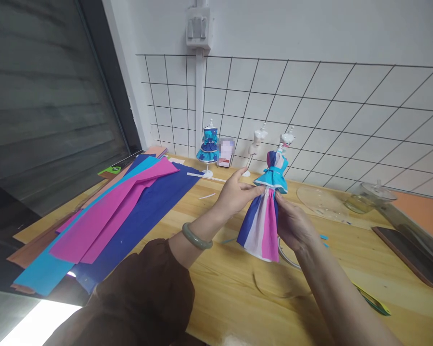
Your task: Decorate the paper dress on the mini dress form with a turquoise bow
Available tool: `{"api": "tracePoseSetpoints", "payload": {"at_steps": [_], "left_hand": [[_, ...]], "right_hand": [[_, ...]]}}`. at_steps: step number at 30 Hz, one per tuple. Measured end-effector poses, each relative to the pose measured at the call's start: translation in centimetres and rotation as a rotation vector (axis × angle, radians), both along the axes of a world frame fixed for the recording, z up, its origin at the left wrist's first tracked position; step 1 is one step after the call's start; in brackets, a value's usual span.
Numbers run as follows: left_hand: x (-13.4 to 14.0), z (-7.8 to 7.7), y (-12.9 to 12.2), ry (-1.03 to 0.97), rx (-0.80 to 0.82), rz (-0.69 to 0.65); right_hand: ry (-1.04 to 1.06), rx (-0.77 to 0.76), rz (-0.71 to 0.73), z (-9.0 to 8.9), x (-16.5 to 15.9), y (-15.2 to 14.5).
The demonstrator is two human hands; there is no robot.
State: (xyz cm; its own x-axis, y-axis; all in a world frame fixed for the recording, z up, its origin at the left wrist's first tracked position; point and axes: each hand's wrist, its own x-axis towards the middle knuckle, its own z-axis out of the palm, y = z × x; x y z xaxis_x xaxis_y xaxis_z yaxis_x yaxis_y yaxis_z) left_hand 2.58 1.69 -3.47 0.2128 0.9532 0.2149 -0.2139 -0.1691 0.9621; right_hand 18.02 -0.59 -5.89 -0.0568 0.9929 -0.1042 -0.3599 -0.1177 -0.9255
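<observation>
A small doll dress (pixel 270 211) is held up above the table between my two hands. Its bodice and peplum are mostly turquoise, and its skirt has navy, white and pink panels. My left hand (pixel 234 192) comes from the left and pinches the dress just under the peplum with thumb and finger. On the other side, my right hand (pixel 294 223) is closed on the upper skirt, its fingers partly hidden behind the fabric. A white mini mannequin bust (pixel 287 138) shows directly above the bodice; whether the dress is on it, I cannot tell.
Pink, turquoise and navy fabric sheets (pixel 111 206) cover the table's left. At the back stand a dressed mini mannequin (pixel 208 149), a phone (pixel 225 154) and a bare mannequin (pixel 259 137). To the right lie a glass jar (pixel 361 202), a dark tray (pixel 411 254) and yellow-green snips (pixel 371 298).
</observation>
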Motion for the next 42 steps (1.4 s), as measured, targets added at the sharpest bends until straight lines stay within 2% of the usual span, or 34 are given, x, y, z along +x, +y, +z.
{"api": "tracePoseSetpoints", "payload": {"at_steps": [11,21,34,42], "left_hand": [[-0.15,0.33,0.10,-0.172,-0.197,-0.087],[-0.17,0.13,-0.05,-0.226,-0.143,-0.167],[-0.39,0.05,0.67,-0.185,-0.179,-0.145],[-0.07,-0.42,0.59,-0.182,-0.154,-0.202]], "right_hand": [[-0.039,0.095,-0.013,0.18,-0.66,-0.48],[-0.082,0.201,-0.102,-0.25,-0.78,-0.18],[-0.077,0.158,-0.058,0.09,-0.79,-0.48],[-0.112,0.158,-0.103,-0.10,-0.80,-0.37]]}}
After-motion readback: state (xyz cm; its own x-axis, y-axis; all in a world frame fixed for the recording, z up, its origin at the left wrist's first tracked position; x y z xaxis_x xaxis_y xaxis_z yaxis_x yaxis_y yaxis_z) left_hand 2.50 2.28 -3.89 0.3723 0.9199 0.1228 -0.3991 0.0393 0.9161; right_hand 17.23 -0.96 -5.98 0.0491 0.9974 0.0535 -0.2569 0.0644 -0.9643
